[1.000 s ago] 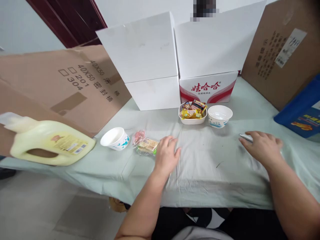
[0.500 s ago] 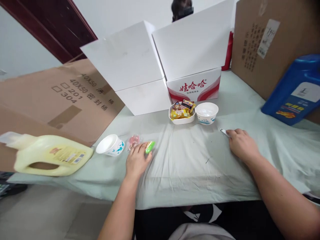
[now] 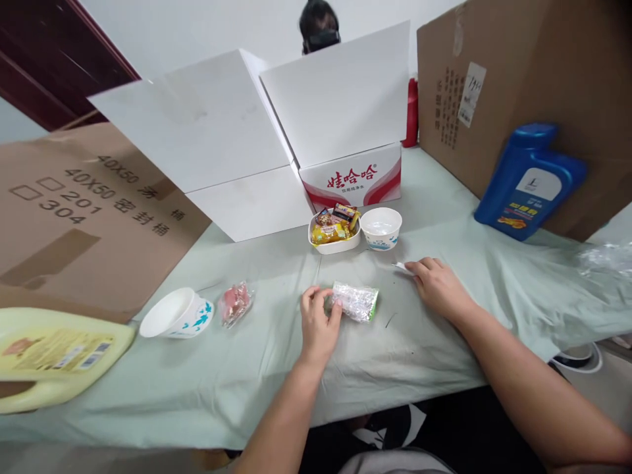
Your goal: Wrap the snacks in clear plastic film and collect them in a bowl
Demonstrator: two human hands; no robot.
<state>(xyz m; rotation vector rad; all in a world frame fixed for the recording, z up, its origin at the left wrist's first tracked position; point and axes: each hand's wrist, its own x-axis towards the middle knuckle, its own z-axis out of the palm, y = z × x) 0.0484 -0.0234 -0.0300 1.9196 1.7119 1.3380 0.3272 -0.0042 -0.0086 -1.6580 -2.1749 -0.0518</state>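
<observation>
My left hand (image 3: 320, 320) pinches the left end of a silver-backed snack packet (image 3: 356, 301) with a green edge, over the middle of the table. My right hand (image 3: 437, 284) is closed around a slim whitish object (image 3: 402, 267) whose tip points left; its kind is not clear, since the fingers cover most of it. Left of the packet lies a clear-wrapped pink snack (image 3: 236, 303). Beside that, a white paper bowl (image 3: 178, 315) with blue leaf print leans over. Beyond my hands stand a white dish (image 3: 336, 247) of wrapped snacks and another paper bowl (image 3: 381, 229).
White cartons (image 3: 345, 105) stand at the back, with a person (image 3: 320, 26) behind them. Brown cardboard boxes flank the table (image 3: 276, 368). A blue bottle (image 3: 528, 184) stands right, a pale yellow jug (image 3: 59, 355) left. Clear plastic (image 3: 605, 258) lies at the far right.
My left hand has brought the packet rightward, away from the pink snack, and its silver back now shows. My right hand keeps hold of the slim object. The view has shifted left.
</observation>
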